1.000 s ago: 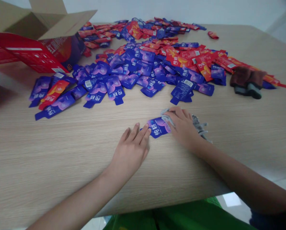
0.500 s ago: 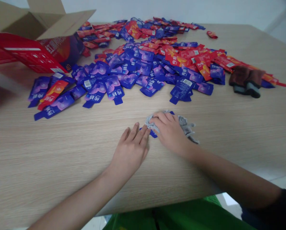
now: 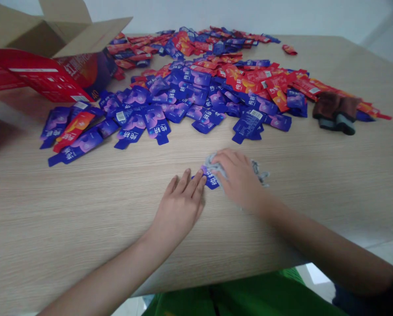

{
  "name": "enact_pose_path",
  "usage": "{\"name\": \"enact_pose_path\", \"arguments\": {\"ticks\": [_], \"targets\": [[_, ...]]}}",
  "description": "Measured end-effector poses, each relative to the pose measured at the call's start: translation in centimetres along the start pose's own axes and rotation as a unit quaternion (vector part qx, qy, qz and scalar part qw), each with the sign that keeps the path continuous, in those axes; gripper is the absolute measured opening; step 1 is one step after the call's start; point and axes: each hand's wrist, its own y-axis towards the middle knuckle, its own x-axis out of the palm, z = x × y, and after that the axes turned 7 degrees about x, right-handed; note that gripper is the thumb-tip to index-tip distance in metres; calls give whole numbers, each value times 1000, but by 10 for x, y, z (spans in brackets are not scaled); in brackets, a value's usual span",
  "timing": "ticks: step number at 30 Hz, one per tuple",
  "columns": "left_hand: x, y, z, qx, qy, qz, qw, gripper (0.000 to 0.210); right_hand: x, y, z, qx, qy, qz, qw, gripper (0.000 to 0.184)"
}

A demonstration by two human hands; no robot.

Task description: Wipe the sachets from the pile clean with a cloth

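Observation:
On the wooden table, a blue sachet [image 3: 211,179] with white lettering lies flat between my hands. My left hand [image 3: 179,199] is open, its fingers stretched out and the fingertips resting on the sachet's left end. Bunched under my right hand [image 3: 237,177] is a grey cloth [image 3: 215,164], its frayed edge sticking out on the right. The fingers of that hand are curled around the cloth, which covers part of the sachet's right side.
Blue sachets [image 3: 196,94] and red sachets [image 3: 249,77] spread in a heap across the table [image 3: 84,210]. An open cardboard box [image 3: 54,74] stands at the back left. A brown and grey bundled cloth item [image 3: 336,112] lies at the right.
My right hand has slid a little to the right with the grey cloth, uncovering more of the blue sachet's lettering. My left hand stays in place.

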Motion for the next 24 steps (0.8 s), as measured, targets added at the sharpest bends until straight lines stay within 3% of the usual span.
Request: {"name": "enact_pose_path", "arguments": {"ticks": [3, 10, 14, 18, 24], "targets": [[0, 0, 0, 2, -4, 2, 1000, 45, 10, -8, -6, -30, -43, -26, 998, 18], [-3, 0, 0, -2, -5, -16, 1000, 49, -2, -10, 51, 70, -90, 30, 993, 17], [-3, 1, 0, 0, 2, -18, 1000, 49, -7, -9, 31, 59, -34, 54, 996, 15], [-1, 0, 0, 1, 8, -13, 1000, 48, 1, -16, 4, -28, -12, -12, 999, 14], [-6, 2, -1, 1, -11, -17, 1000, 49, 0, -20, 33, 22, -54, -5, 998, 15]]}}
